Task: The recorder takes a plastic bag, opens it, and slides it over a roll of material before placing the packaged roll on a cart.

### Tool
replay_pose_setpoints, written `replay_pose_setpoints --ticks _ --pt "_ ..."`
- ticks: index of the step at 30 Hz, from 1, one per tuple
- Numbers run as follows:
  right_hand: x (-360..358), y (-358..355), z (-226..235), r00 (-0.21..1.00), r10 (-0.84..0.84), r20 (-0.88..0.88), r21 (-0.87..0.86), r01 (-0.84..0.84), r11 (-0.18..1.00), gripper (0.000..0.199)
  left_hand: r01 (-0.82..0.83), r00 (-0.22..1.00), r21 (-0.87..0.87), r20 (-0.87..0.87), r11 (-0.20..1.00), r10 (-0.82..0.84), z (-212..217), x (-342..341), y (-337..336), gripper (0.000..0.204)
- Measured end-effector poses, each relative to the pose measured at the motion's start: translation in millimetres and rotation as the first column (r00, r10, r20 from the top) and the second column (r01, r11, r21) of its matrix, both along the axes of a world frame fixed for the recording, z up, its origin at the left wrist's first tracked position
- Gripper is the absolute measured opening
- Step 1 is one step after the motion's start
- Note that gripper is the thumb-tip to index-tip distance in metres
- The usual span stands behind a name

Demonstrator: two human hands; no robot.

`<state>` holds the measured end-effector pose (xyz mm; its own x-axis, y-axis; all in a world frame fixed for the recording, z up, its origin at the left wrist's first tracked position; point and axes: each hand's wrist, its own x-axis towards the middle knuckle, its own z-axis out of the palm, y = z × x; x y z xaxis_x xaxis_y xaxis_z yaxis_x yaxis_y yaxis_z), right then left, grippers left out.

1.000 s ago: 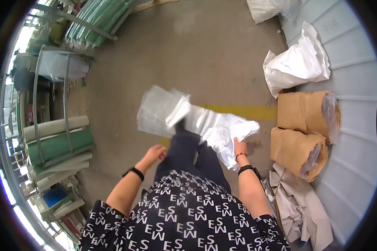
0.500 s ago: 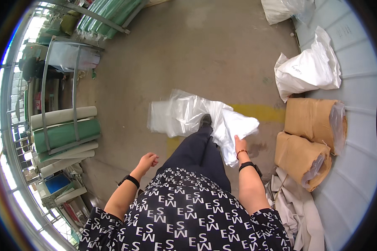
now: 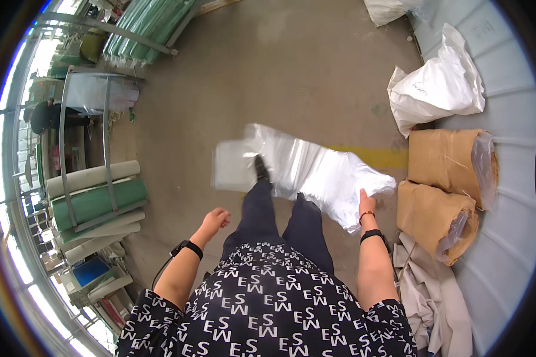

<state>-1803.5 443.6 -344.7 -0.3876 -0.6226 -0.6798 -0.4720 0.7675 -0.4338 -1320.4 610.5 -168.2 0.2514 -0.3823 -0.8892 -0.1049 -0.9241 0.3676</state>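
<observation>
A long bundle of clear plastic sheeting [image 3: 324,174] stretches across in front of my legs. Its gathered right end is gripped in my right hand [image 3: 367,203], the fingers closed on the plastic and partly hidden by it. The far left part spreads out thin and see-through, with my dark shoe beside and partly behind it. My left hand [image 3: 217,221] hangs in the air at my left side, fingers curled in, apart from the sheeting. Nothing shows in it.
Brown paper-wrapped rolls [image 3: 438,220] and a white sack [image 3: 438,89] stand along the pale wall at right. Beige cloth [image 3: 432,291] lies nearer me. At left are a metal rack [image 3: 108,143], green and white rolls [image 3: 101,199], and a person [image 3: 44,117] farther off. A yellow line [image 3: 375,156] crosses the floor.
My right hand has moved right, drawing the plastic sheeting out wider. My legs have stepped apart, one foot going forward and left. The left hand stays curled.
</observation>
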Motion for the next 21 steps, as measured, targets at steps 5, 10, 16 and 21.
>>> replay_pose_setpoints --ticks 5,10,16,21 --pt "20.4 26.9 3.4 0.998 0.064 0.006 0.013 -0.064 0.998 0.063 -0.118 0.99 -0.084 -0.088 0.989 0.111 18.9 -8.0 9.1 0.025" --pt "42.1 26.6 10.0 0.994 0.089 0.069 0.065 -0.093 0.994 0.062 -0.018 0.997 0.035 -0.081 0.999 0.021 6.3 -7.0 31.9 0.024" --pt "46.6 24.2 17.8 0.986 0.08 0.144 0.003 -0.081 0.997 0.063 0.011 1.0 -0.028 0.019 1.0 -0.01 11.2 -1.9 2.4 0.024" --pt "55.1 22.5 6.0 0.988 0.146 0.056 0.06 -0.149 0.987 0.061 -0.072 0.997 -0.141 -0.045 0.987 0.066 41.0 -4.9 17.9 0.025"
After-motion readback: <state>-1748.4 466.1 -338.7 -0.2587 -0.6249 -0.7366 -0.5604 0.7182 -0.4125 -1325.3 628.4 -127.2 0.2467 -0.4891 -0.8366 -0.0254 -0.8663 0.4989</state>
